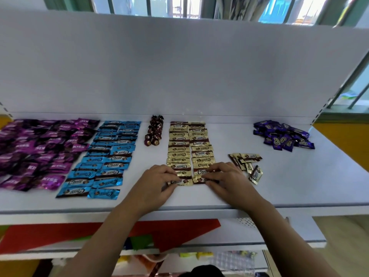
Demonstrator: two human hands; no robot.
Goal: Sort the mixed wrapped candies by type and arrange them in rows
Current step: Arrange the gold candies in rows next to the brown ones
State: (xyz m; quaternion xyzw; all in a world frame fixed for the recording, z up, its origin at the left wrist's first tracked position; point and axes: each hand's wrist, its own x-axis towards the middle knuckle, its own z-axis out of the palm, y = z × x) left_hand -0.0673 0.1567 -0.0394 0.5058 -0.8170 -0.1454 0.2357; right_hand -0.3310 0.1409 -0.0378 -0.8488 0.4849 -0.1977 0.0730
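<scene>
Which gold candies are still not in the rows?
The small loose pile just right of the right hand; its wrappers lie at mixed angles, unlike the two straight gold columns.

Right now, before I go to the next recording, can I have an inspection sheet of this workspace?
Surface: white shelf.
Job's things: purple candies, blue candies, dark red candies and gold candies laid out by type; small gold heap and dark blue pile not yet in rows.
Clutter: nothing seen.
Grippers: left hand and right hand each pinch one of the gold candies at the rows' near end.
Cables: nothing seen.
Surroundings: white back panel, windows behind.
</scene>
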